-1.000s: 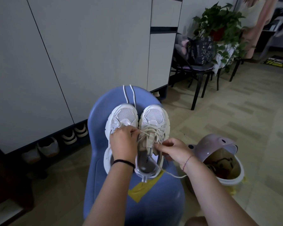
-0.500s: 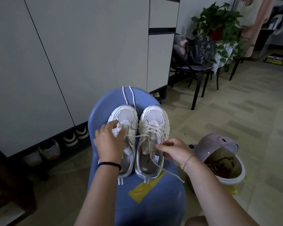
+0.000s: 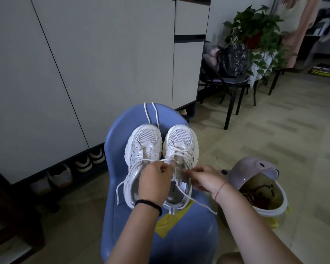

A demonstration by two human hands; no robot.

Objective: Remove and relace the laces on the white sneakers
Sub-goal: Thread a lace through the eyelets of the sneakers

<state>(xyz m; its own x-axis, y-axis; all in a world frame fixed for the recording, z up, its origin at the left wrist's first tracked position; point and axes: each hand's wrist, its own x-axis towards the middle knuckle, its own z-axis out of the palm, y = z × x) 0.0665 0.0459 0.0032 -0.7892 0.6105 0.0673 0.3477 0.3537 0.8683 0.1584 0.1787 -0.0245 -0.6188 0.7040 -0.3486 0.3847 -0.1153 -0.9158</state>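
Observation:
Two white sneakers stand side by side on a blue chair seat (image 3: 118, 187), toes pointing away from me. The left sneaker (image 3: 144, 143) has no lace in its eyelets. The right sneaker (image 3: 181, 143) is still laced across its front. My left hand (image 3: 156, 180) pinches one strand of the right sneaker's lace (image 3: 202, 203) near the tongue. My right hand (image 3: 202, 178) pinches the lace on the other side of the tongue. A loose lace (image 3: 150, 113) lies on the seat beyond the toes.
A pink lidded bin (image 3: 259, 189) stands open on the floor right of the chair. White cabinets (image 3: 84, 63) with shoes (image 3: 84, 164) beneath line the left. A black chair (image 3: 229, 82) with a bag and a potted plant (image 3: 255, 31) stand at the back right.
My left hand moved right from the left sneaker's tongue and took hold of the right sneaker's lace. A lace end now trails off the left side of the seat.

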